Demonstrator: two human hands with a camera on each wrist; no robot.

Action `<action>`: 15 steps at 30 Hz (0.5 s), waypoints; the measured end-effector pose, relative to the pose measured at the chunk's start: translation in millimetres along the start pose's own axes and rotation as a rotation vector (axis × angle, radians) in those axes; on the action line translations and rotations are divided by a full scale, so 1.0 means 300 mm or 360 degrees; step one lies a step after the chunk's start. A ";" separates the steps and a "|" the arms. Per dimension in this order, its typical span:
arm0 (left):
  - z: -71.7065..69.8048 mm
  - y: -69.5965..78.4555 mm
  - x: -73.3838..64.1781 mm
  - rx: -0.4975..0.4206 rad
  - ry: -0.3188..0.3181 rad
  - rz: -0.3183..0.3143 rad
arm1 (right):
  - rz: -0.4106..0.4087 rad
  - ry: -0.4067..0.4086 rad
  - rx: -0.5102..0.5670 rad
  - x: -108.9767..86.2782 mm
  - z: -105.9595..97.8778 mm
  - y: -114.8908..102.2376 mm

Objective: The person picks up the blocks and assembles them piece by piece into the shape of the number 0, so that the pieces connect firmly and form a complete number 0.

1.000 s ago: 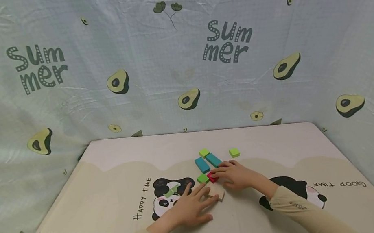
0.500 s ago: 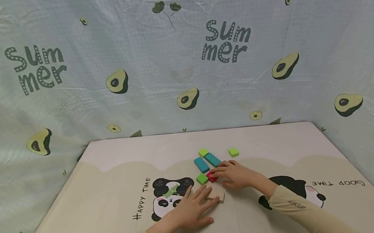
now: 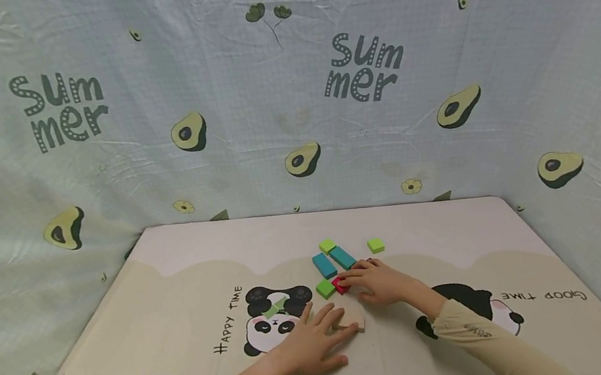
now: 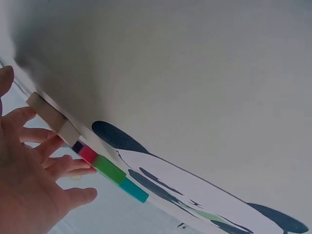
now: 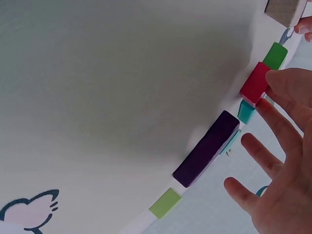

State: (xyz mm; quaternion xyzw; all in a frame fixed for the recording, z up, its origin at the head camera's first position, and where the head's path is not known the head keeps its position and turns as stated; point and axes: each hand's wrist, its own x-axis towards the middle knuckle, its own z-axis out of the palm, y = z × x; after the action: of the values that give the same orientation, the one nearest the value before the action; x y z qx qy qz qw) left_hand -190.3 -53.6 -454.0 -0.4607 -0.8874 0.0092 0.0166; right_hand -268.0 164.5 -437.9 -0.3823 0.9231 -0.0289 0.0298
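Note:
In the head view my left hand point(image 3: 313, 343) lies with spread, mostly straight fingers at a pale wooden block point(image 3: 354, 320), touching it and partly covering it. The left wrist view shows the fingertips against the side of the wooden block point(image 4: 46, 111). My right hand point(image 3: 379, 283) pinches a small red block point(image 5: 255, 84) between thumb and a finger, the other fingers spread. A green block point(image 3: 326, 288) stands beside the red one. A dark purple block point(image 5: 207, 150) lies near my right fingers, mostly hidden by the hand in the head view.
Beyond the hands lie two blue blocks point(image 3: 325, 265) and a light green block point(image 3: 327, 246). Another light green block point(image 3: 376, 245) sits apart to the right. The table point(image 3: 198, 251) carries panda prints, and a patterned cloth point(image 3: 237, 92) hangs behind its far edge.
My left hand has shifted slightly nearer and to the right, and the wooden block has moved and turned a little with it. The right hand and red block stay put.

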 end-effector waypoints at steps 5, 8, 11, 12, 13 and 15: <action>0.005 -0.002 0.005 0.0016 -0.0002 0.0006 | -0.0008 -0.0005 0.0014 -0.002 0.001 0.002; 0.004 -0.003 0.007 0.0002 -0.0013 0.0002 | -0.0014 -0.0015 0.0011 -0.002 0.003 0.005; -0.001 -0.003 0.007 -0.0016 -0.0020 0.0000 | -0.0033 -0.0005 -0.0002 -0.002 0.004 0.006; -0.003 -0.002 0.006 -0.0016 -0.0022 0.0000 | -0.0039 -0.0003 -0.0006 -0.001 0.005 0.007; -0.006 -0.001 0.006 -0.0015 -0.0022 0.0002 | -0.0049 0.0001 -0.0014 -0.001 0.006 0.008; -0.009 -0.001 0.005 -0.0008 -0.0027 0.0008 | -0.0067 0.0009 -0.0038 0.001 0.008 0.009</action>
State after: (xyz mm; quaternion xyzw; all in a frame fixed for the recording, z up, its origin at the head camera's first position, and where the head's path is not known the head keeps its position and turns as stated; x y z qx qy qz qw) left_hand -191.4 -52.4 -451.4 -0.4628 -0.8863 0.0110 0.0079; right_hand -269.8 166.0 -440.5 -0.4019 0.9152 -0.0197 0.0221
